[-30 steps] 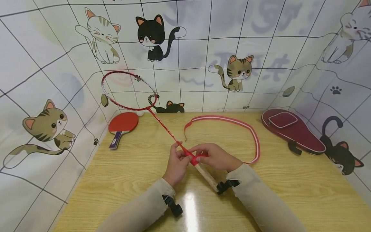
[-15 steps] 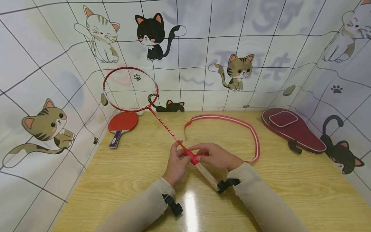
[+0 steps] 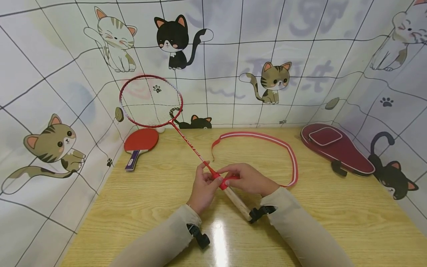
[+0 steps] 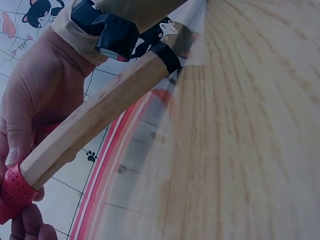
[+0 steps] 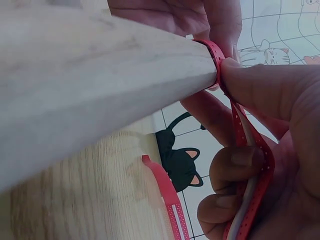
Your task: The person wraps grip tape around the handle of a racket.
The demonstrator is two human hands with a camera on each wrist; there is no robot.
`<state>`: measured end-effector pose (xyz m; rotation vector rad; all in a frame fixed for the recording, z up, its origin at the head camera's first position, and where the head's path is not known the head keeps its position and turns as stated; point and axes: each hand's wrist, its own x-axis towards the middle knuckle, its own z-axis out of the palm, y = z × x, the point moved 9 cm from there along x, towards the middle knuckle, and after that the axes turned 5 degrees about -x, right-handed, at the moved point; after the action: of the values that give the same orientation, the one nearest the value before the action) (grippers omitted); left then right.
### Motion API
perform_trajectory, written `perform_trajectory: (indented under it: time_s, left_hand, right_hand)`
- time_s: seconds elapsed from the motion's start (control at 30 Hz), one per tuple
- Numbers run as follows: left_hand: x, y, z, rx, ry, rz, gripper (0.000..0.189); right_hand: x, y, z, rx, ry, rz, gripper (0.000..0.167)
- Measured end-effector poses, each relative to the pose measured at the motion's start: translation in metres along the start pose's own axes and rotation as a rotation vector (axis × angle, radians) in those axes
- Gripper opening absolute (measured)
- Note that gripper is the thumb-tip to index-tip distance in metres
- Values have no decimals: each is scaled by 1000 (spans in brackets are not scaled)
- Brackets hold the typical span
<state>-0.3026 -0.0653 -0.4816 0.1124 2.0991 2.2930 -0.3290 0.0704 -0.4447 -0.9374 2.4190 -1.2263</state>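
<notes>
A red badminton racket [image 3: 188, 142] points up and to the left, its head in front of the wall. My left hand [image 3: 203, 189] grips it where the shaft meets the bare wooden handle [image 3: 238, 202]. Red perforated grip tape [image 4: 19, 192] is wrapped round the top of the handle. My right hand [image 3: 248, 180] pinches the tape beside the wrap, thumb against it in the right wrist view, where a strip of the tape [image 5: 265, 160] runs down through the curled fingers. The tape's loose length [image 3: 295, 163] curves over the table behind that hand. Black tape bands the handle's butt end.
A red table tennis paddle [image 3: 141, 140] lies at the back left, a small white ball [image 3: 161, 130] beside it. At the back right is a dark red paddle case [image 3: 337, 148]. Cat-printed cloth walls [image 3: 223, 104] border the wooden table [image 3: 160, 222] at the back and sides.
The racket head has turned to face me more, its hoop now looking rounder and its top edge higher. Both hands stay in nearly the same place on the handle.
</notes>
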Motion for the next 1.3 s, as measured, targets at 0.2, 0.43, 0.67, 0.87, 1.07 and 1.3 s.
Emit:
perform_trajectory:
  time_s: [0.2, 0.43, 0.67, 0.87, 1.07, 1.3]
  left_hand:
    - [-1, 2, -1, 7, 19, -7, 66]
    - [-3, 4, 0, -9, 21, -7, 67]
    - [-1, 2, -1, -13, 20, -24, 68]
    - [-2, 2, -2, -5, 31, -27, 71]
    - [-4, 4, 0, 32, 10, -24, 79]
    - [-3, 4, 1, 51, 8, -18, 81]
  right_hand:
    - [0, 0, 1, 2, -2, -7, 41]
    - [0, 4, 0, 12, 5, 8, 42]
    - [-1, 6, 6, 61, -75, -4, 47]
    - [-1, 6, 8, 69, -77, -20, 47]
    - [0, 4, 5, 33, -32, -28, 45]
    - [0, 4, 4, 32, -31, -32, 46]
